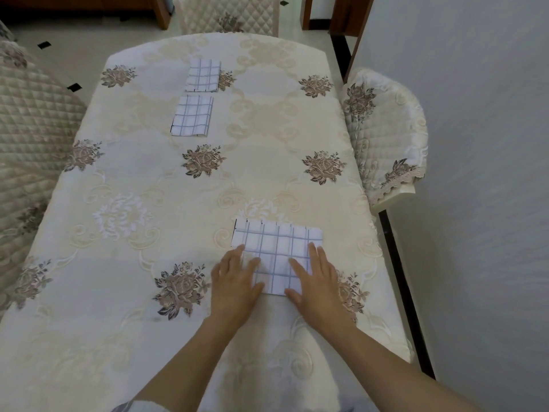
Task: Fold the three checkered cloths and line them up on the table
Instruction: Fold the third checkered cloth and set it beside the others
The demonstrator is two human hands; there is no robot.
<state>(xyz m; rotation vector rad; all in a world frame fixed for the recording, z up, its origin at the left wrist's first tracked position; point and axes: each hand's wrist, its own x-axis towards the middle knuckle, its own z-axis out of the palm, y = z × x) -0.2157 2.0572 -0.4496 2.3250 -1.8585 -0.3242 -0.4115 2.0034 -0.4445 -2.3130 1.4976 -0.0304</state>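
While both grips lie flat on it, the near checkered cloth [279, 248] sits folded as a rectangle on the near-right part of the counter [133, 179], close to my edge. My left grip [234, 281] is open-handed, its fingers [237, 258] straight, and it presses on the cloth's near-left corner, with the palm partly off on the tablecloth. My right grip [316, 283] is likewise spread flat, nothing pinched, its fingers [315, 257] straight on the cloth's near-right part, thumb at the near edge. Cloth shows between the two grips and beyond the fingertips, so the far half is uncovered.

The middle checkered cloth [192, 115] lies folded farther up the counter, left of centre and well apart from both grips. The far checkered cloth [203, 75] lies folded just beyond it, with a narrow gap between them. The two sit one behind the other in a line running away from me.

The counter carries a cream floral tablecloth. A quilted chair [386, 138] stands at the right side against a pale wall [475, 144], and another chair [228, 16] at the far end.
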